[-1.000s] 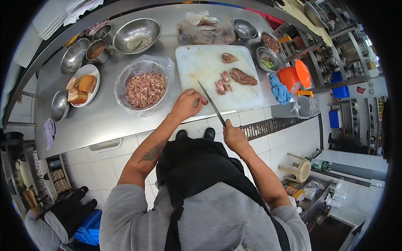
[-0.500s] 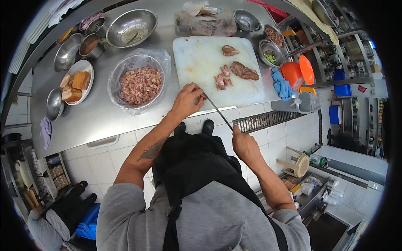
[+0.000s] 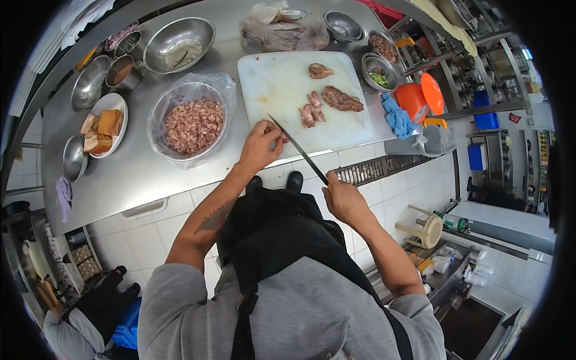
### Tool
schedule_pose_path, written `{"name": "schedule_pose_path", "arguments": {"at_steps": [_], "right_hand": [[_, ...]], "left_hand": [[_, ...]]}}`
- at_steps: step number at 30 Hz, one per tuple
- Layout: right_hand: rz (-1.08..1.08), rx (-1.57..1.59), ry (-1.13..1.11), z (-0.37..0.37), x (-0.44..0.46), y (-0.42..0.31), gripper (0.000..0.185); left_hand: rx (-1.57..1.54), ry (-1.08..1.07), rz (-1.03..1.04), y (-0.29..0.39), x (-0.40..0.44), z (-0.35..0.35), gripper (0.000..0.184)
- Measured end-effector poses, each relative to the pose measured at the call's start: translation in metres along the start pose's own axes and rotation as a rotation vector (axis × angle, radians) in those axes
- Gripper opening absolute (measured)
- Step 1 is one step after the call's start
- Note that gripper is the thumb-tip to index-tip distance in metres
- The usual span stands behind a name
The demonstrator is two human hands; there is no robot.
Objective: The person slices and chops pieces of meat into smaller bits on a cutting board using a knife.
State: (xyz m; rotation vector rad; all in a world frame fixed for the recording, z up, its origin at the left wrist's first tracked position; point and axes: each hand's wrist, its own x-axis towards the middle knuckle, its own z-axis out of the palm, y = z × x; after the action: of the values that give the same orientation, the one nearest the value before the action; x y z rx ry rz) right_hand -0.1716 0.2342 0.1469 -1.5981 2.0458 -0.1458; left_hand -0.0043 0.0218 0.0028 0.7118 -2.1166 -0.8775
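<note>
My right hand (image 3: 346, 201) grips a knife (image 3: 303, 152) by its handle, in front of the table edge. The long narrow blade slants up and left, and its tip reaches past the fingers of my left hand (image 3: 261, 146). That hand is closed beside the blade at the near edge of a white cutting board (image 3: 264, 78). A small bit shows at its fingertips, too small to name. On the board lie a large piece of browned meat (image 3: 342, 99), a smaller brown piece (image 3: 320, 71) and several cut chunks (image 3: 308, 116).
Left of the board stands a plastic-lined bowl of diced meat (image 3: 193, 127). Farther left are a plate (image 3: 123, 123) with browned blocks and several metal bowls (image 3: 201, 33). A bagged bundle (image 3: 282, 36) lies behind the board. A blue cloth (image 3: 396, 116) and orange container (image 3: 410, 99) sit right.
The knife has slid up and left, so its tip now extends beyond my left hand. My right hand has come slightly closer to my left. The view has shifted a little.
</note>
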Motion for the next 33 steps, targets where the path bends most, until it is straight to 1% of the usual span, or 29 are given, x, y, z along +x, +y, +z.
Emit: {"name": "schedule_pose_path", "arguments": {"at_steps": [2,4,5,7,11,12,14,16,19,23,25,27,29,31,33], "right_hand": [[0.014,-0.025,-0.012,0.002,-0.001,0.005,0.024],[0.072,-0.087,-0.035,0.000,-0.002,0.006,0.024],[0.068,-0.092,-0.035,-0.004,-0.003,0.005,0.024],[0.091,-0.100,-0.031,-0.011,-0.011,0.000,0.024],[0.073,-0.045,-0.056,-0.002,-0.014,-0.005,0.023],[0.075,-0.044,-0.058,0.015,-0.008,0.004,0.023],[0.010,-0.001,0.048,0.057,0.006,0.030,0.022],[0.014,0.023,0.069,0.055,0.017,0.023,0.022],[0.055,-0.023,0.006,0.038,0.020,0.014,0.024],[0.097,-0.002,-0.022,0.007,-0.004,-0.009,0.024],[0.104,0.041,-0.023,0.022,-0.001,-0.006,0.025],[0.107,0.078,-0.015,0.059,0.014,0.014,0.026],[0.099,0.072,0.005,0.057,0.027,0.010,0.026],[0.085,0.074,-0.001,0.048,0.030,0.006,0.026],[0.081,0.043,-0.003,0.032,0.030,0.006,0.026]], "left_hand": [[-0.008,-0.014,-0.032,0.000,0.000,0.000,0.018],[0.010,0.017,0.056,0.000,0.001,0.000,0.018],[0.010,0.023,0.056,-0.001,0.003,-0.001,0.018],[0.012,-0.005,0.052,-0.002,0.002,0.000,0.019],[0.050,0.010,0.061,-0.003,0.001,0.001,0.019],[0.047,0.011,0.048,-0.004,0.001,0.001,0.019],[0.039,0.008,0.040,-0.003,-0.001,0.002,0.018],[0.034,0.017,0.057,-0.005,0.000,0.000,0.016],[0.050,0.005,0.061,-0.006,0.000,0.001,0.014],[0.039,0.016,0.077,-0.005,-0.002,0.001,0.013],[0.061,-0.011,0.065,-0.007,-0.002,0.001,0.013],[0.059,0.001,0.073,-0.006,-0.002,0.001,0.014],[0.070,0.020,0.088,-0.009,0.002,-0.003,0.015],[-0.033,-0.013,0.065,-0.010,0.002,-0.004,0.017],[0.007,-0.047,0.097,-0.009,0.010,-0.009,0.017]]}}
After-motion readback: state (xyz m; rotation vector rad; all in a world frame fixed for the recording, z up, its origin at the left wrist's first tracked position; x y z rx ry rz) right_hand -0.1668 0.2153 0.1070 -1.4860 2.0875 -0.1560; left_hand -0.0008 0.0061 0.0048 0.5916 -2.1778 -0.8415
